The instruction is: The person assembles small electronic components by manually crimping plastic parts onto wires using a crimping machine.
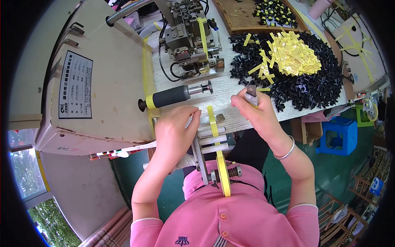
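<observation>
My right hand (pixel 259 111) is closed around a small tool with a dark flat end and a greyish body (pixel 251 98); its exact kind is not clear. My left hand (pixel 175 129) has its fingers curled, thumb near forefinger, beside the yellow tape (pixel 213 120); whatever it may pinch is hidden. That tape runs from a narrow yellow roll (pixel 223 175) in front of my body, past several white rollers (pixel 214 140) on a metal bracket (pixel 200 158), to the table edge. Just beyond my left hand lies a black-gripped cylindrical handle (pixel 170 96) with a metal end.
A metal machine (pixel 187 45) with a yellow strip stands at the back. Black plastic parts (pixel 288 92) heap at the right, topped by yellow strips (pixel 294 53). Behind them sits a wooden tray (pixel 236 18). A large beige cabinet (pixel 107 90) fills the left; a blue stool (pixel 338 136) stands right.
</observation>
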Demonstrator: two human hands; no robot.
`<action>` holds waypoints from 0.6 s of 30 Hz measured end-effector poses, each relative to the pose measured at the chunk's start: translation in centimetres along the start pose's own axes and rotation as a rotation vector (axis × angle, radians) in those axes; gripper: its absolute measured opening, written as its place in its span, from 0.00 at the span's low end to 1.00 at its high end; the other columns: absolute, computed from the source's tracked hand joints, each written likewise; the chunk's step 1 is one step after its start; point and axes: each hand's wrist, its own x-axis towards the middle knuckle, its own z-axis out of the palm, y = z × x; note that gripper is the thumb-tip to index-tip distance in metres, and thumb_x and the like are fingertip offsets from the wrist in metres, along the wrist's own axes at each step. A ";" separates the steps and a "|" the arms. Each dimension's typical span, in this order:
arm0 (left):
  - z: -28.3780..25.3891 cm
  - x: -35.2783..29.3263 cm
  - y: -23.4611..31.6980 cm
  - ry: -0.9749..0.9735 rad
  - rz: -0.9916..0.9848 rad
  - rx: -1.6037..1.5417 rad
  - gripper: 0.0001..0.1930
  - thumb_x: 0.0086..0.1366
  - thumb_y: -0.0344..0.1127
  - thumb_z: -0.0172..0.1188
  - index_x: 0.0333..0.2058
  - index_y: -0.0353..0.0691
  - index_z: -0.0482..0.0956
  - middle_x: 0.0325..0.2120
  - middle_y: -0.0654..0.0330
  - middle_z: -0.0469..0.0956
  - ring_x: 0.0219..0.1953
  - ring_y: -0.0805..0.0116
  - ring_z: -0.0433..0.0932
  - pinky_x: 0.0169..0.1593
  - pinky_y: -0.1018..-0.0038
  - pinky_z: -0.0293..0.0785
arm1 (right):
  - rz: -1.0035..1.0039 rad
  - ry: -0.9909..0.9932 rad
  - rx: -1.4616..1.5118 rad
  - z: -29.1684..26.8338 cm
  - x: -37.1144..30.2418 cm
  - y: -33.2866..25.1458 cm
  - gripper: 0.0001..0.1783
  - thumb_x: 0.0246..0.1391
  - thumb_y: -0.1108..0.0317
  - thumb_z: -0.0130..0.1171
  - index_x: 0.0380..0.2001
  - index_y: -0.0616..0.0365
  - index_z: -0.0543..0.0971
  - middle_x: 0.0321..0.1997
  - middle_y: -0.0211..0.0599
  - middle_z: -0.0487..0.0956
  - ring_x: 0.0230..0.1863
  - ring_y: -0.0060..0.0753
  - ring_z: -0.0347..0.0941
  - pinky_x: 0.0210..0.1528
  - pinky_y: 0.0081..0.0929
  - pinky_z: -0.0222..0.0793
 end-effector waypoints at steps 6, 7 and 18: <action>1.1 1.1 -1.0 -0.525 -0.570 -0.176 0.09 0.59 0.33 0.59 0.31 0.31 0.79 0.22 0.58 0.78 0.25 0.75 0.74 0.30 0.78 0.69 | 0.045 -0.052 0.039 0.3 -0.4 0.0 0.10 0.57 0.65 0.57 0.27 0.60 0.75 0.18 0.20 0.66 0.18 0.10 0.56 0.20 0.13 0.50; 1.3 1.0 -1.3 -0.602 -0.629 -0.243 0.10 0.60 0.34 0.59 0.32 0.30 0.79 0.21 0.60 0.78 0.25 0.79 0.72 0.30 0.80 0.68 | 0.048 -0.067 0.052 0.4 -0.5 -0.2 0.10 0.57 0.65 0.57 0.27 0.60 0.76 0.18 0.21 0.67 0.19 0.10 0.57 0.20 0.13 0.51; 1.6 0.2 0.6 -0.142 -0.511 -0.674 0.07 0.60 0.30 0.59 0.32 0.31 0.80 0.26 0.63 0.79 0.30 0.80 0.75 0.38 0.80 0.71 | -0.236 -0.070 -0.233 1.8 0.9 -1.7 0.08 0.49 0.75 0.60 0.35 0.62 0.78 0.29 0.28 0.75 0.34 0.18 0.70 0.37 0.16 0.66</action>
